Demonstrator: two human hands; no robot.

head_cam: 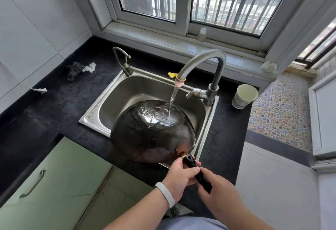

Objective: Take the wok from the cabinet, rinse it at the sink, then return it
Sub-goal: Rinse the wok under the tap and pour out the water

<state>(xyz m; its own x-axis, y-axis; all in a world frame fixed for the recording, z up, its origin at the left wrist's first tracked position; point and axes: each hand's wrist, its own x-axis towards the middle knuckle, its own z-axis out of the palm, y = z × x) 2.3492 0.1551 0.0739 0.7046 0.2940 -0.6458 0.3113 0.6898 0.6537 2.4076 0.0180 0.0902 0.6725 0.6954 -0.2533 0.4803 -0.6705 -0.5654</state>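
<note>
A dark, blackened wok [152, 133] is turned bottom-up over the steel sink [125, 91], its rim reaching past the sink's front edge. Water runs from the curved faucet [201, 62] onto the wok's far side. The wok's black handle [197, 173] points toward me at the lower right. My left hand [179, 177], with a white wristband, grips the handle near the wok. My right hand [218, 191] holds the handle's end just behind it.
Black countertop [60, 106] surrounds the sink. A small second tap [121, 60] stands at the sink's back left, with a dark scrubber [73, 69] and white scrap on the counter. A paper cup [244, 96] sits right of the faucet. Green cabinet doors [54, 180] are below.
</note>
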